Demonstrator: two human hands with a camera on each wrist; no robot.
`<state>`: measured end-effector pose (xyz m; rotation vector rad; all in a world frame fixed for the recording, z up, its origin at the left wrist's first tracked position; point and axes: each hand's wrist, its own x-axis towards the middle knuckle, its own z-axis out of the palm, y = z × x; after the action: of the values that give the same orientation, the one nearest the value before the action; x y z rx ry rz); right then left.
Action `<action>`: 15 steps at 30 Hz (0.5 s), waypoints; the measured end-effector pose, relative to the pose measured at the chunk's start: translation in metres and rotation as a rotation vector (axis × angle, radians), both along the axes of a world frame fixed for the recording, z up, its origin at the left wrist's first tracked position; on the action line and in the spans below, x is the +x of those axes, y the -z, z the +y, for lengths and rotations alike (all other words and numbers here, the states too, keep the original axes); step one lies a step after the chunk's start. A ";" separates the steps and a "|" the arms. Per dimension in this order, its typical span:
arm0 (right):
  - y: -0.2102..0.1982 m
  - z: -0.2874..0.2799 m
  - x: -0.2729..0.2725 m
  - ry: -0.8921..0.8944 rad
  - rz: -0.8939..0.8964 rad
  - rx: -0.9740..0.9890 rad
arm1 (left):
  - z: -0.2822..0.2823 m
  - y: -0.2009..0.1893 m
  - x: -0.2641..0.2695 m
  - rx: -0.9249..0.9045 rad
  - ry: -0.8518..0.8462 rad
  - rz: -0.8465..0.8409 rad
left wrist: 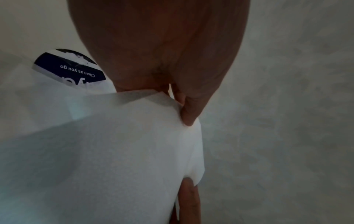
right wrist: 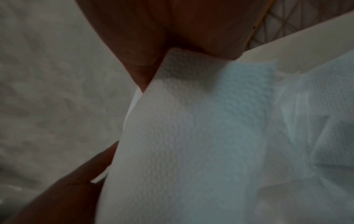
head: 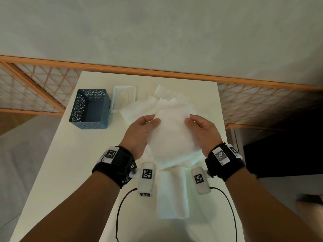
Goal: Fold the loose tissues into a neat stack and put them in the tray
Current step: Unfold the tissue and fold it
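Both hands hold one white tissue (head: 172,135) lifted above the table. My left hand (head: 153,120) pinches its far left corner and my right hand (head: 189,120) pinches its far right corner. In the left wrist view the thumb presses the tissue's (left wrist: 114,144) edge; in the right wrist view the embossed sheet (right wrist: 201,136) runs up between thumb and fingers. Loose tissues (head: 167,100) lie in a heap behind the hands. A folded tissue stack (head: 172,196) lies near the front edge. The dark blue perforated tray (head: 90,109) stands at the left, nothing visible inside.
A white tissue-box lid (head: 124,98) with an oval slot lies between the tray and the heap. The white table (head: 78,172) is narrow, with a wooden lattice screen (head: 35,88) behind it. Cables (head: 120,206) hang from both wrist cameras over the near edge.
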<state>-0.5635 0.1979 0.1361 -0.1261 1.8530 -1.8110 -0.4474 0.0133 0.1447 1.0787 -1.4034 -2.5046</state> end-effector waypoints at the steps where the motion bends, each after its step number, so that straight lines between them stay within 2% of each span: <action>1: 0.000 0.000 0.001 -0.014 0.045 0.031 | 0.000 0.000 0.000 -0.016 -0.008 -0.012; 7: 0.000 0.002 0.002 -0.010 0.251 0.226 | -0.002 0.014 0.001 -0.197 -0.034 -0.089; 11: -0.009 0.006 0.001 0.016 0.324 0.205 | -0.002 0.019 0.003 -0.327 -0.064 -0.148; 15: -0.014 0.007 -0.002 0.035 0.352 0.155 | 0.002 0.020 0.008 -0.491 -0.008 -0.201</action>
<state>-0.5656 0.2046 0.1506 -0.3785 2.2430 -1.7456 -0.4391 0.0157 0.1246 1.2359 -1.9194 -1.9202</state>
